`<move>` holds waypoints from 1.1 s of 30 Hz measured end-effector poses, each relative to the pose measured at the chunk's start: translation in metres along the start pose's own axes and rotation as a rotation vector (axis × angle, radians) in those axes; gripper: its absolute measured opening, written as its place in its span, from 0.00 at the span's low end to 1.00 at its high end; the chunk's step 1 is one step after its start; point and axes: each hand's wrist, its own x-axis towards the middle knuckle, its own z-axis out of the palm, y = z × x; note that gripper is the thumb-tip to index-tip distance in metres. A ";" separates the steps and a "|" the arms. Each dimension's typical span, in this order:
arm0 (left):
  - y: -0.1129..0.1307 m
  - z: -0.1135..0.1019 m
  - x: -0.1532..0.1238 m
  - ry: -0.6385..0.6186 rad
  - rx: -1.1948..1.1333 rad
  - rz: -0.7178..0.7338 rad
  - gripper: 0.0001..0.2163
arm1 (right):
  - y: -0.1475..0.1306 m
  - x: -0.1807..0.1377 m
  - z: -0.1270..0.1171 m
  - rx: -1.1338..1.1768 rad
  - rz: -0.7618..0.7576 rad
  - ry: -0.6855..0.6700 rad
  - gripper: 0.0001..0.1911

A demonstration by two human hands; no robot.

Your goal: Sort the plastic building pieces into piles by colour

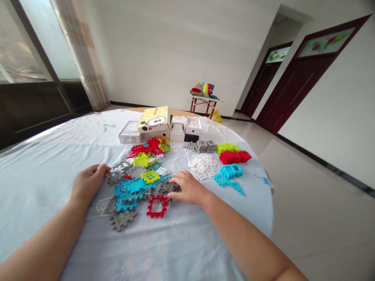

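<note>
The tabletop (175, 253) is cut off by the picture's left and bottom edges; the left forearm (49, 242) and right forearm (246, 234) run out there too; the right hand (189, 188) hides part of the gray pieces (166, 188); the left hand's (88, 180) grip cannot be told; lettering on the yellow box (155, 118), near the tabletop's far edge, is too small to read.

Plastic pieces (134, 186), matt fabric tablecloth (175, 251), glossy floor (304, 199)
</note>
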 end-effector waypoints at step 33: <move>-0.004 -0.001 0.006 0.005 0.006 0.021 0.19 | 0.165 0.047 -0.073 -0.072 0.603 0.611 0.10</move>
